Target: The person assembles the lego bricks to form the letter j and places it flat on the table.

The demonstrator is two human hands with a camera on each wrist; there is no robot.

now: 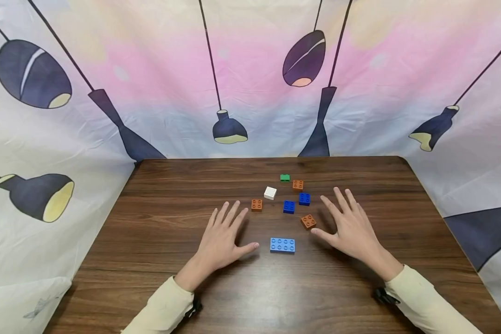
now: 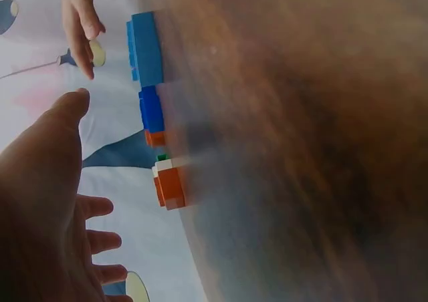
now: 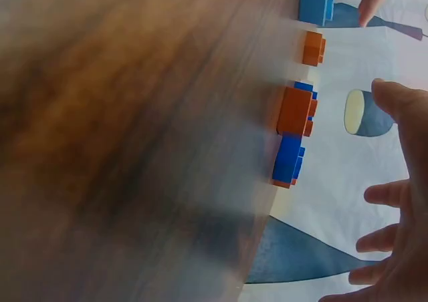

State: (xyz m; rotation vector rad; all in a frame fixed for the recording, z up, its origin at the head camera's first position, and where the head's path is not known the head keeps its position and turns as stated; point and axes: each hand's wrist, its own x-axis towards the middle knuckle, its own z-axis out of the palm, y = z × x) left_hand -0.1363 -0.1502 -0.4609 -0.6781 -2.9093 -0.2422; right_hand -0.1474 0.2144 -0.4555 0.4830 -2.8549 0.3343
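Note:
Fingers spread, my left hand [image 1: 221, 240] is over the table left of a light blue eight-stud brick [image 1: 282, 245], holding nothing. My right hand [image 1: 351, 231] is likewise spread and holds nothing; its thumb tip is close to an orange brick [image 1: 308, 221]. Beyond the light blue brick, between the hands, lie two dark blue bricks [image 1: 289, 207], a white brick [image 1: 270, 193], another orange brick [image 1: 256, 205] near the left fingertips, a third orange brick [image 1: 298, 185] and a green brick [image 1: 285, 178]. In the left wrist view, the left thumb [image 2: 67, 111] stands apart from the bricks.
The brown wooden table [image 1: 150, 246] ends at a far edge against a hanging cloth [image 1: 259, 69] printed with lamps. More cloth hangs on the left and right sides. A black strap [image 1: 386, 296] shows at the right sleeve's cuff.

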